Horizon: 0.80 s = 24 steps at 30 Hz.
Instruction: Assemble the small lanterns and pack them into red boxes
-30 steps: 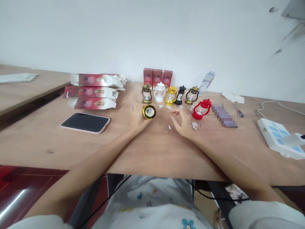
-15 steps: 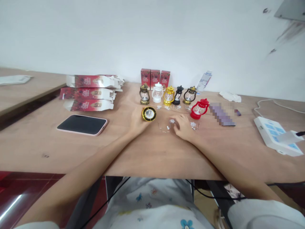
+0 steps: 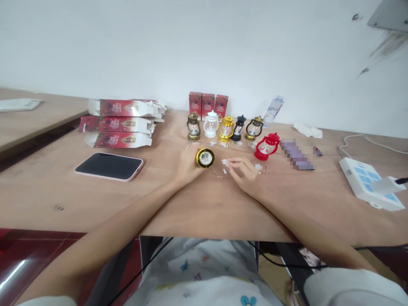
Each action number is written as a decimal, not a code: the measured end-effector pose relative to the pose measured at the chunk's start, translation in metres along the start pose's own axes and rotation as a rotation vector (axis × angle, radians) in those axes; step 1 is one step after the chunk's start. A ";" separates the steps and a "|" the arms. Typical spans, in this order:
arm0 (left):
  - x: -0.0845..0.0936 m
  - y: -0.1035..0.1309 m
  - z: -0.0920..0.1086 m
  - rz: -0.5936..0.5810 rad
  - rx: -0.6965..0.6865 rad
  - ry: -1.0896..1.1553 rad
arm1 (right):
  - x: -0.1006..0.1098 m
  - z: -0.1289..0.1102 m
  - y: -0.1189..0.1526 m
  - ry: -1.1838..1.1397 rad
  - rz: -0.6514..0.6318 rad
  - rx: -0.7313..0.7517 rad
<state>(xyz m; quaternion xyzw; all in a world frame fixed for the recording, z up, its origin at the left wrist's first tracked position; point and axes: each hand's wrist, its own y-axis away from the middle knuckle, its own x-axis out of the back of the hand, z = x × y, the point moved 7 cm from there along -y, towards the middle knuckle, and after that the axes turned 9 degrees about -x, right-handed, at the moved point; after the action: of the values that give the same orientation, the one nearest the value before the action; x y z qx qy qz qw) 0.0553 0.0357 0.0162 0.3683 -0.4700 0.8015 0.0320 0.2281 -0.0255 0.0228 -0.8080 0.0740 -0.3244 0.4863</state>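
Observation:
My left hand (image 3: 188, 165) is closed around a small gold and black lantern (image 3: 205, 158), tipped so that its round underside faces me. Just to the right, my right hand (image 3: 244, 172) pinches a small white plastic piece (image 3: 225, 162) between thumb and fingertips. Below it on the table lie thin bent metal wires (image 3: 218, 175). More small white pieces (image 3: 258, 167) rest to the right of my right hand. Beyond both hands stand a white lantern (image 3: 211, 124), a gold lantern (image 3: 226, 128) and several darker ones. A red lantern (image 3: 267, 147) leans at the right.
Flattened red boxes (image 3: 116, 124) lie at the left, behind a phone (image 3: 109, 166). Upright red boxes (image 3: 208, 105) stand by the wall. A plastic bottle (image 3: 273, 109) leans there too. At the right are a pixelated purple item (image 3: 296, 154) and a white power strip (image 3: 371, 182).
My left hand has moved slightly right with the lantern and turned its underside more toward me. My right hand has picked up a small white piece and brought it left toward the lantern.

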 end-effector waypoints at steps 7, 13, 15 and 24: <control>-0.009 0.003 0.026 -0.042 -0.123 -0.036 | -0.006 -0.038 0.005 0.055 0.037 0.247; -0.015 0.004 0.033 -0.088 -0.102 -0.043 | -0.012 -0.025 0.003 0.114 -0.057 0.138; -0.016 0.004 0.031 -0.095 -0.091 -0.051 | -0.014 -0.025 0.003 0.110 -0.097 0.124; -0.016 0.005 0.033 -0.099 -0.123 -0.058 | -0.008 -0.030 0.001 0.206 0.019 0.143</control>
<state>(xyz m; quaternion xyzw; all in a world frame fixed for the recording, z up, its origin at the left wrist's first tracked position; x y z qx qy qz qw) 0.0839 0.0120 0.0119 0.4117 -0.5003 0.7574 0.0806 0.2042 -0.0444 0.0278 -0.7329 0.1080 -0.4054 0.5355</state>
